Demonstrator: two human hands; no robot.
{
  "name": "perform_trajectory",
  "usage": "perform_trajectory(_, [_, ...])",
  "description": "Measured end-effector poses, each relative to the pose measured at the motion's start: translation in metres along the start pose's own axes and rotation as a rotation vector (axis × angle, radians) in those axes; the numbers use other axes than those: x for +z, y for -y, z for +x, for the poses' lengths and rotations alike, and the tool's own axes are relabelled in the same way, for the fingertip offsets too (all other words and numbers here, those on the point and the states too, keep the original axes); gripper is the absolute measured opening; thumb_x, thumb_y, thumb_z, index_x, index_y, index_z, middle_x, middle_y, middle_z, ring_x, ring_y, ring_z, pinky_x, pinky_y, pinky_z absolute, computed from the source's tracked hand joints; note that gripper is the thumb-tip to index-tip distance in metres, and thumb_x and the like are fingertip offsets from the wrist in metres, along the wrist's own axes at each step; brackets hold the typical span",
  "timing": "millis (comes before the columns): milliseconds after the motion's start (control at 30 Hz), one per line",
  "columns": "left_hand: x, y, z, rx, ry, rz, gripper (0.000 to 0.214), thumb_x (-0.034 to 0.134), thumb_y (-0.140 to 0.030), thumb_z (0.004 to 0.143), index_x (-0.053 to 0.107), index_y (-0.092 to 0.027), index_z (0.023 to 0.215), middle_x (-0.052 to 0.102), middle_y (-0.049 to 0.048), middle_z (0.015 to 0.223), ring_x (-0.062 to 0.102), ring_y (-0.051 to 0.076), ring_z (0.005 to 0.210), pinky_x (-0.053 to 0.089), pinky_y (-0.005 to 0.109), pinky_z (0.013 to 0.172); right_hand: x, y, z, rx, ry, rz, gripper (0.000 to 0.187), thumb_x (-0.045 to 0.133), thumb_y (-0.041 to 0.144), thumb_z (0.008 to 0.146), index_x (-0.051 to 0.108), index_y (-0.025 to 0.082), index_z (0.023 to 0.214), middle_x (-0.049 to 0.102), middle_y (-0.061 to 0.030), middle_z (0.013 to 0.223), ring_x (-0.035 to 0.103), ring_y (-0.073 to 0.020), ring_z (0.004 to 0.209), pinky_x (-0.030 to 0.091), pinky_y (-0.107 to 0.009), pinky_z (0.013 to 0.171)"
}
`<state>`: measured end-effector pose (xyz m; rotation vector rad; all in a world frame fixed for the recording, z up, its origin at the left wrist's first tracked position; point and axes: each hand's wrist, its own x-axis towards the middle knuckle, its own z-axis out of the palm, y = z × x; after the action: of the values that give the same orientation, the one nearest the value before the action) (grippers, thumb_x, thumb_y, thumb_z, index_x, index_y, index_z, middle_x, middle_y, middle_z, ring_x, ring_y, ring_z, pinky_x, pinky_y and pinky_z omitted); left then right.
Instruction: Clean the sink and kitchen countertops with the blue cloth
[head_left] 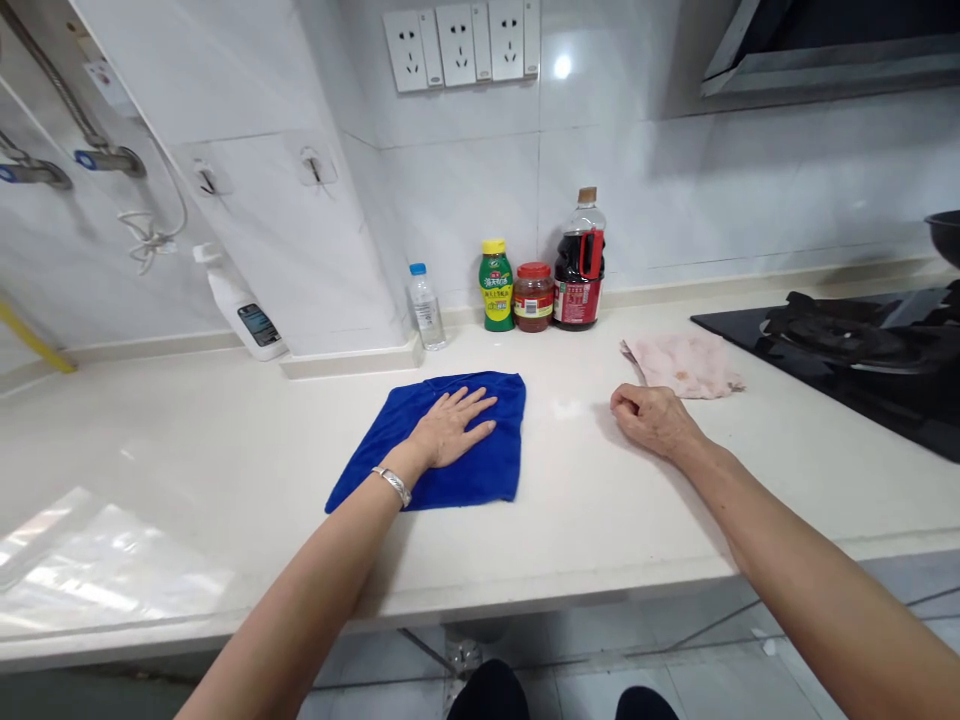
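Observation:
My left hand lies flat with fingers spread on a blue cloth, which is spread out on the white countertop. A silver bracelet circles the left wrist. To the right, my right hand is curled into a loose fist on or just above the counter, with nothing showing in it. Just behind that fist is a pale pink cloth, crumpled, with a stained spot; the hand is close to its near edge.
Along the back wall stand a clear bottle with blue cap, a green-and-yellow bottle, a red-lidded jar and a dark sauce bottle. A white spray bottle leans behind the pillar. A black gas stove occupies the right.

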<state>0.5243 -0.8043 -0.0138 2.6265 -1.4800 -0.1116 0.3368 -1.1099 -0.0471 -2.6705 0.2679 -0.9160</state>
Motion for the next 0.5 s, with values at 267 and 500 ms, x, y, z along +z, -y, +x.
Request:
perform_trajectory(267, [-0.014,0.082,-0.049,-0.211,-0.032,0.026,0.07,0.023,-0.065,0.098,0.031,-0.031,0.159,0.021,0.0002,0.168,0.013,0.028,0.156,0.01,0.052,0.127,0.0,-0.008,-0.001,0.026,0.017,0.013,0.021,0.046,0.027,0.077,0.066,0.02,0.073,0.059,-0.0018,0.057,0.051,-0.016,0.054,0.038,-0.028,0.06])
perform_trajectory(500, [-0.021,0.154,-0.102,-0.426,-0.043,0.078,0.072,0.02,-0.063,0.097,0.027,-0.029,0.16,0.019,0.0013,0.169,0.012,0.03,0.157,0.011,0.052,0.127,-0.003,-0.013,-0.002,0.039,0.032,0.023,0.022,0.046,0.029,0.076,0.066,0.021,0.073,0.058,-0.0007,0.056,0.051,-0.0157,0.053,0.039,-0.028,0.06])
